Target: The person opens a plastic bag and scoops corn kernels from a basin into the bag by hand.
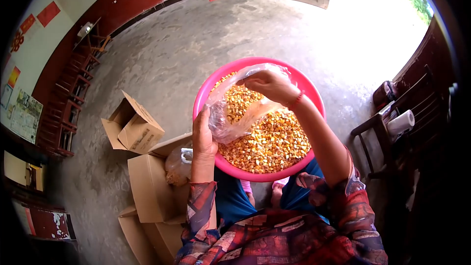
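A pink basin (200,93) full of yellow corn kernels (274,142) is in front of my legs. Over the kernels I hold a clear plastic bag (228,130) with its mouth spread wide. My left hand (203,135) grips the bag's left side near the basin's rim, fingers partly hidden by the plastic. At the far part of the bag's mouth, my right hand (269,86) is closed on its edge, palm down, with a red string on the wrist. Kernels show through the bag's opening; whether any lie inside it I cannot tell.
Open cardboard boxes (147,181) stand at my left, one containing a tied plastic bag (177,167) of something brownish. Another open box (137,130) sits beyond. A wooden chair (370,127) with a white roll (401,121) is at right. Stools (73,88) line the left wall.
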A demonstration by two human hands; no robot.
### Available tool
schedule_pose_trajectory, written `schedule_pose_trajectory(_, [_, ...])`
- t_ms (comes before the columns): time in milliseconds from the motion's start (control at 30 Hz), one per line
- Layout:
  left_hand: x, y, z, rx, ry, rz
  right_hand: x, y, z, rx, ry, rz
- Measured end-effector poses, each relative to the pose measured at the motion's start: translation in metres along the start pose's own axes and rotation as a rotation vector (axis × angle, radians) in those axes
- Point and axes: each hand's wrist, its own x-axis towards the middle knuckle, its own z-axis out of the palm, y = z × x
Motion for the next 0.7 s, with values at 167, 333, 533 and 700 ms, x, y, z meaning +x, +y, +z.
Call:
schedule_pose_trajectory(167, [0.0, -0.001, 0.0, -0.034, -0.023, -0.007, -0.043, -0.013, -0.045, 0.878, 0.077, -0.094])
schedule_pose_trajectory(333, [-0.001, 0.001, 0.003, -0.036, -0.011, -0.015, -0.038, 0.065, -0.056, 0.628, 0.489, 0.161])
schedule_pose_trajectory(533, [0.0, 0.0, -0.001, -0.023, -0.02, -0.02, -0.026, 0.13, -0.009, -0.467, -0.067, 0.209])
schedule_pose_trajectory(700, [-0.001, 0.002, 0.003, -0.034, -0.008, -0.019, -0.026, 0.123, 0.004, -0.476, -0.107, 0.239])
